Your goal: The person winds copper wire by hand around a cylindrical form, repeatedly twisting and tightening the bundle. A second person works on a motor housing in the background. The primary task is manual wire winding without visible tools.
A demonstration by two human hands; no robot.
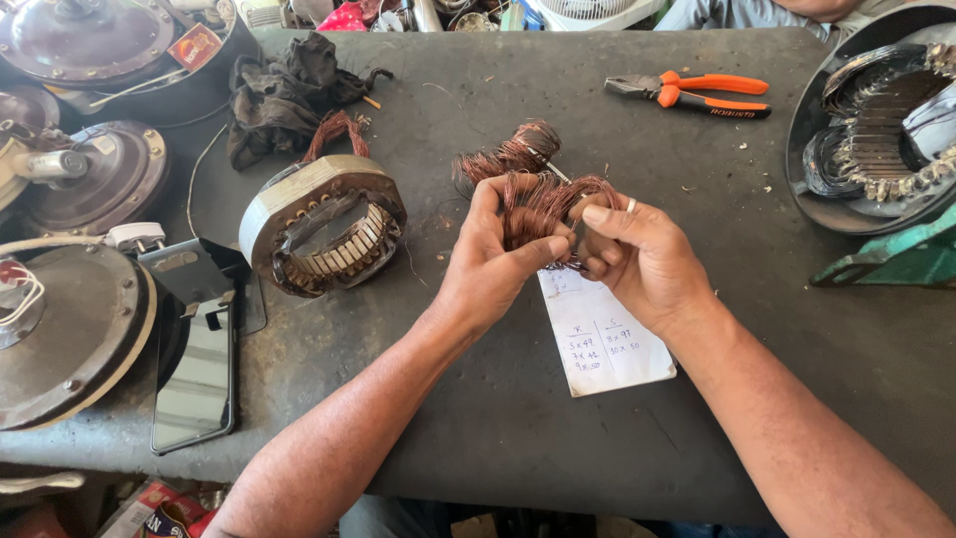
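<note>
Both my hands are gripping a bundle of copper wire coils (pixel 538 204) above the middle of the dark worktable (pixel 558 438). L hand (pixel 488 264) is closing thumb + fingers round the bundle's lower part; R hand (pixel 637 254), ring on one finger, is pinching its right side. My fingers are hiding the coil's underside, and a second coil loop behind (pixel 513 151) is only partly showing. Handwritten paper slip (pixel 602 344) is lying under my wrists, top edge covered. Stator core (pixel 324 224) is sitting left of the coils, black rag (pixel 289 85) beyond it. Orange-handled pliers (pixel 697 93) are lying far right. Fan motor housings w/ round covers (pixel 70 319) are getting cut off at the left edge; another housing (pixel 876 120) cut off at right. Phone (pixel 196 384) is lying face up near left.
</note>
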